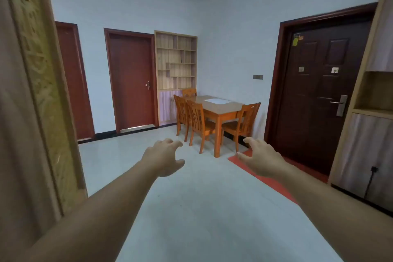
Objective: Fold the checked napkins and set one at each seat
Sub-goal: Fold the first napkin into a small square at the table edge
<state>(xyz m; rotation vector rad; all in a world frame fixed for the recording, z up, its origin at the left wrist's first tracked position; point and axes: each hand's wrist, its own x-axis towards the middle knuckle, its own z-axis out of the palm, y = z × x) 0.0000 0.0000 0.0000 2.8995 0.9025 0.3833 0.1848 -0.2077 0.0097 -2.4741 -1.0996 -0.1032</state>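
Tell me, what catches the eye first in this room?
The left hand and right hand stretch forward, holding nothing, in the middle of the view. Past them, by the far wall, a wooden table stands with four chairs at it and a pale sheet on top. A dark door fills the right.

No legible text or labels.

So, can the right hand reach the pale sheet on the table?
Probably not yet: the right hand hovers open, far short of the pale sheet on the table, bare floor between. Nothing blocks the walk.
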